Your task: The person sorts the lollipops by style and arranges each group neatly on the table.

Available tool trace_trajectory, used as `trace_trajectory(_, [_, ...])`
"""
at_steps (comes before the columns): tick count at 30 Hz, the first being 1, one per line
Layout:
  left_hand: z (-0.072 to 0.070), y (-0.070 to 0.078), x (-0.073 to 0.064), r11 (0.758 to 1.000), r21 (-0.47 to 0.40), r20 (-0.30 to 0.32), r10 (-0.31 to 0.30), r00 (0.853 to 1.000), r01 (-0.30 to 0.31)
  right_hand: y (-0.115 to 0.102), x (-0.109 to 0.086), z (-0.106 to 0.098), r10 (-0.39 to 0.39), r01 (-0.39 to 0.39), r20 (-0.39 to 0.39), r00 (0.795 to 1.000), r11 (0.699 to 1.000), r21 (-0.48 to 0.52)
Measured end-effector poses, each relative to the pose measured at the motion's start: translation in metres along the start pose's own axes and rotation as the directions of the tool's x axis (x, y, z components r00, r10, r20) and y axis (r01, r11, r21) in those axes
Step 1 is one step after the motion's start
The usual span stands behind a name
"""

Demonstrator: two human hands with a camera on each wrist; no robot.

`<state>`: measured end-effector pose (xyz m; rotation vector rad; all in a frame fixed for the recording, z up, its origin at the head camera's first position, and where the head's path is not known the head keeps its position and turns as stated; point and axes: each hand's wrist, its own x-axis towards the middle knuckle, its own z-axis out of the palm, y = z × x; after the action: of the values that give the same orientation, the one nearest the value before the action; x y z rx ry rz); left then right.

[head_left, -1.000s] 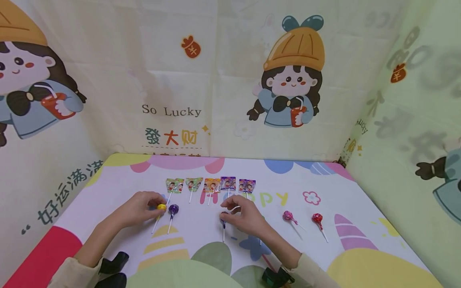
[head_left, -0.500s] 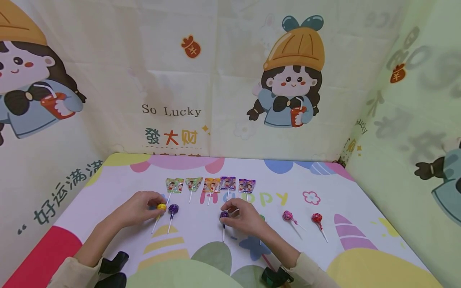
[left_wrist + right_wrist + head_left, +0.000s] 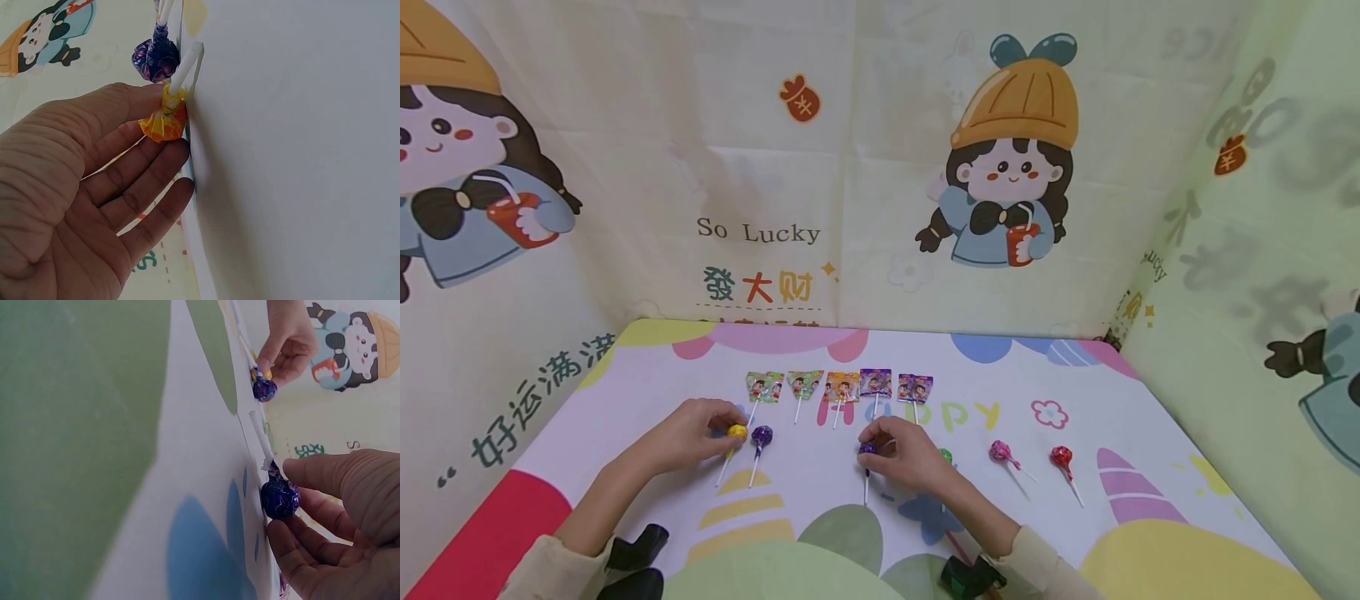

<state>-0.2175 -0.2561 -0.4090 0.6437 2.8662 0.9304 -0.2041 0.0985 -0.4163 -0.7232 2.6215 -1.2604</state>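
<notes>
My left hand [image 3: 688,435] pinches a yellow-wrapped lollipop [image 3: 165,119] by its head, the stick slanting toward me on the table. Just right of it lies a purple-wrapped lollipop [image 3: 762,436]. Around the head of a second purple lollipop [image 3: 280,497], near the table's middle, the thumb and fingers of my right hand [image 3: 913,454] are curled. This lollipop's white stick points toward me. Partly hidden behind the right wrist is a green lollipop [image 3: 946,456]. Farther right lie a pink lollipop [image 3: 1000,450] and a red lollipop [image 3: 1062,456].
Behind the hands runs a row of several flat-packed lollipops, among them a green packet [image 3: 764,387], an orange packet [image 3: 842,387] and a purple packet [image 3: 915,387]. A patterned cloth [image 3: 880,283] hangs behind the printed tabletop [image 3: 970,367].
My right hand has lowered slightly and its fingers have drawn in around the purple lollipop. More of the green lollipop shows. My left hand stays on the yellow lollipop.
</notes>
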Motion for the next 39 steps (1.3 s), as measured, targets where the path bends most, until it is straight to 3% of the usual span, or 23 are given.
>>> trace_trajectory(23, [0.002,0.000,0.001,0.999,0.011,0.012,-0.042,0.999,0.042,0.000,0.001,0.002,0.000,0.000,-0.003,1.000,1.000,0.018])
trace_trajectory(39, [0.001,0.000,0.001,1.000,0.009,0.003,-0.021,1.000,0.021,-0.014,0.009,0.005,-0.016,0.017,-0.023,1.000,0.999,0.049])
